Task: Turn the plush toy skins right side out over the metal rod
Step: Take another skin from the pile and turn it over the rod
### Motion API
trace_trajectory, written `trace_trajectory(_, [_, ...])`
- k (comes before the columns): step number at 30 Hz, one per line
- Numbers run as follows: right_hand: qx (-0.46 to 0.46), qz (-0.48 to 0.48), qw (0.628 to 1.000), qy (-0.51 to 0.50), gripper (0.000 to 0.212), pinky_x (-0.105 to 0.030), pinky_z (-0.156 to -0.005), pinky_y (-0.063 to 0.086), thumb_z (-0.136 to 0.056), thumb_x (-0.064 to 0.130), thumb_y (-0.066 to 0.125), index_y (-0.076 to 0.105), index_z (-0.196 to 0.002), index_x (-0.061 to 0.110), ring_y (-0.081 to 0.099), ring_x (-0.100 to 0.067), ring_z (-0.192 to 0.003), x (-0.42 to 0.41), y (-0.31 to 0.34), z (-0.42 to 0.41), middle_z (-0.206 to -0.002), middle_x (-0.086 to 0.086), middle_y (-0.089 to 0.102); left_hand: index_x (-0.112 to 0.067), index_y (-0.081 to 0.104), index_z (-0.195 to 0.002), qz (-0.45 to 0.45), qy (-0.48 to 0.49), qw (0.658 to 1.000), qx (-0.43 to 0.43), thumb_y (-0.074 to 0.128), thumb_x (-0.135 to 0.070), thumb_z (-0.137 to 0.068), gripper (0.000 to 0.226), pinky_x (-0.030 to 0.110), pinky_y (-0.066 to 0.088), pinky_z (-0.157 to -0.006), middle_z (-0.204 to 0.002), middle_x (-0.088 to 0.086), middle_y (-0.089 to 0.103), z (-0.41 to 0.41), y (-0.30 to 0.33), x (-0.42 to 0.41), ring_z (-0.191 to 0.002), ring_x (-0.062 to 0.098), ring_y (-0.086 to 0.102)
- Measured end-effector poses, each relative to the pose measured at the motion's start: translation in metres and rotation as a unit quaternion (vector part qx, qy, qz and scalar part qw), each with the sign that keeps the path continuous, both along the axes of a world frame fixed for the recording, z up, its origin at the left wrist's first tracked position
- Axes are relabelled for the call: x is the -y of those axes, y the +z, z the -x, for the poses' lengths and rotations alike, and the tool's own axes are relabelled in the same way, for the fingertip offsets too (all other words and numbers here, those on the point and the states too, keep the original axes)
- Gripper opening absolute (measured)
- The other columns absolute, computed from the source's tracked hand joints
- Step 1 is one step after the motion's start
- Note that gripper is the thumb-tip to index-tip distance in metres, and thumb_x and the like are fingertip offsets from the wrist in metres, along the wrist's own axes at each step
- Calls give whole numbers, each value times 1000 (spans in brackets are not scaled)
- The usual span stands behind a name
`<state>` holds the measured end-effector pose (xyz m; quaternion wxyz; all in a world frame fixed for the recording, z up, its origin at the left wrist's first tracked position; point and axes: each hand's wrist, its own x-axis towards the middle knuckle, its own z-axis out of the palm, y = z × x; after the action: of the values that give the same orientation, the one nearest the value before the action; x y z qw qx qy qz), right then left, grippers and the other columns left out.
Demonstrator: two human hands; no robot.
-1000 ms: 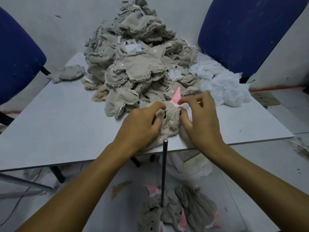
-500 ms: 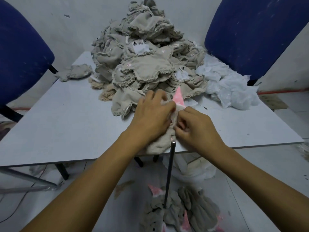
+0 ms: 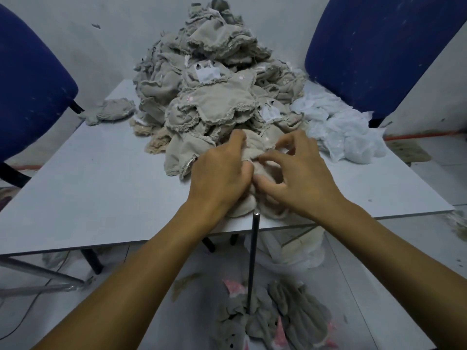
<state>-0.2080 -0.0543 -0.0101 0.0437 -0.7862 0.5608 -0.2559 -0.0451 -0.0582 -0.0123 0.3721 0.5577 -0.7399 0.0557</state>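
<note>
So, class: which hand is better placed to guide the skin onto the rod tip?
Probably the left hand: it grips the skin almost directly above the rod tip, while the right hand pinches it further aside.

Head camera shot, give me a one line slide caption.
Both hands, left and right, grip a beige plush skin above the metal rod, before the skin pile.
</note>
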Motion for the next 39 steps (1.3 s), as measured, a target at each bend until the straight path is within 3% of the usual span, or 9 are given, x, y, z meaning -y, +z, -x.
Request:
trace_trajectory(3, [-17, 30, 998, -48, 41, -46, -89, 42, -84, 57, 56, 66, -115, 32, 39, -22, -116, -5, -6, -7, -123, 2, 39, -17, 53, -108, -2, -16, 997, -71, 57, -20, -80, 28, 38, 47, -53, -62, 1, 55, 9, 3, -7, -60, 31, 57])
trace_trajectory(6, [1, 58, 994, -90, 29, -48, -95, 37, -84, 46, 63, 68, -107, 29, 43, -23, -113, -7, -7, -7, -118, 1, 45, -15, 53, -96, -16, -52, 997, -62, 55, -21, -79, 18, 39, 47, -52, -61, -1, 53, 18, 1, -16, -58, 31, 55])
trace_trajectory(10, [-7, 114, 992, -50, 16, -55, -98, 37, -83, 30, 68, 70, -95, 20, 52, -30, -104, -13, -9, -5, -106, -3, 57, -17, 54, -95, -25, -22, 994, 100, 59, -29, -83, 18, 30, 27, -53, -87, 1, 49, 11, 2, -14, -86, 26, 51])
trace_trajectory(13, [-3, 130, 991, -16, 15, -60, -99, 35, -83, 27, 67, 72, -95, 20, 53, -29, -100, -23, -11, -10, -100, -2, 59, -22, 47, -83, -42, -56, 988, 137, 61, -31, -84, 16, 30, 25, -56, -86, -6, 37, -1, 8, -14, -87, 24, 50])
trace_trajectory(18, [136, 65, 989, 0, 19, -54, -91, 44, -84, 25, 67, 71, -101, 16, 53, -26, -101, -34, -1, -12, -103, -4, 57, -18, 43, -76, -1, -87, 995, 58, 63, -18, -83, 21, 36, 36, -55, -72, -4, 41, -5, 8, -36, -67, 27, 48])
trace_trajectory(25, [70, 291, 948, 112, 17, -68, -104, 32, -84, 8, 75, 74, -100, 9, 61, -29, -92, -68, 3, -2, -91, -5, 67, -2, 59, -75, 143, -94, 985, 0, 71, -8, -84, 16, 21, 33, -53, -76, 12, 50, -16, -1, -73, -61, 19, 41])
trace_trajectory(29, [47, 310, 938, 145, 22, -70, -104, 32, -81, 2, 77, 73, -103, 5, 62, -32, -83, -79, -2, 5, -85, -8, 68, 1, 58, -72, 139, -133, 981, -6, 67, -7, -85, 18, 33, 42, -47, -76, 15, 47, -14, -11, -91, -58, 24, 41])
trace_trajectory(33, [45, 320, 929, 180, 31, -68, -102, 36, -85, 6, 77, 60, -109, 18, 61, -30, -81, -84, -9, 10, -83, -6, 66, 0, 59, -69, 123, -159, 979, 16, 65, -8, -80, 14, 39, 41, -41, -73, 15, 51, -20, -18, -99, -55, 28, 44])
trace_trajectory(39, [50, 310, 924, 220, 10, -61, -101, 39, -94, 10, 68, 71, -103, 13, 61, -29, -82, -84, -9, 3, -86, -3, 69, -3, 64, -68, 165, -237, 953, 93, 60, -13, -79, 16, 41, 35, -51, -66, 12, 50, -27, -9, -92, -59, 24, 39])
